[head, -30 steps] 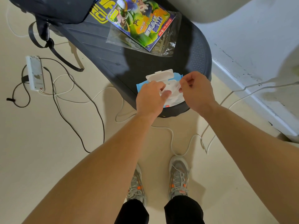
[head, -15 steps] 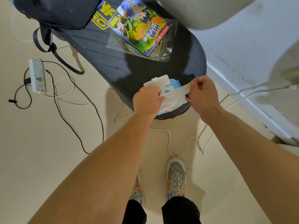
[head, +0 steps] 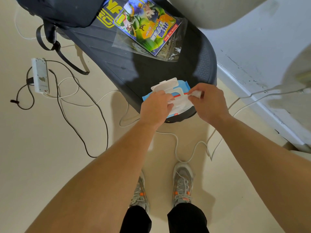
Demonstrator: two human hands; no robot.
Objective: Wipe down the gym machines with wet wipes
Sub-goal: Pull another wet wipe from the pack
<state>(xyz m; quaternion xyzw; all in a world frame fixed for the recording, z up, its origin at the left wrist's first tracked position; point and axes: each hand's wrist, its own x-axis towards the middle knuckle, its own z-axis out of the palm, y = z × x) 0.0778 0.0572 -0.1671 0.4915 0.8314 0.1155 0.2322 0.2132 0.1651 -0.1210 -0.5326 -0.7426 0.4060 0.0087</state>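
— Cream floor [head: 42,165] all round. What sits on the dark platform [head: 134,68]?
— At its near rounded end lies a blue wet-wipe pack [head: 182,83], with its white flip lid [head: 165,84] standing open. Farther back there's a bright comic [head: 148,29] in a clear bag, and a dark backpack [head: 64,10] hangs over the far left edge.
— And the hands?
— Both are over the pack. The left hand [head: 155,107] pinches one end of a white wipe [head: 182,105]. The right hand [head: 209,103] pinches the other end, fingers [head: 204,89] curled round a bunched bit. The wipe is stretched between them, just above the pack's opening.
— Is it free of the pack?
— Hard to say; the left hand hides that part.
— Anything else?
— A white power strip [head: 40,75] is on the floor at left, and there are grey shoes [head: 182,184] below.
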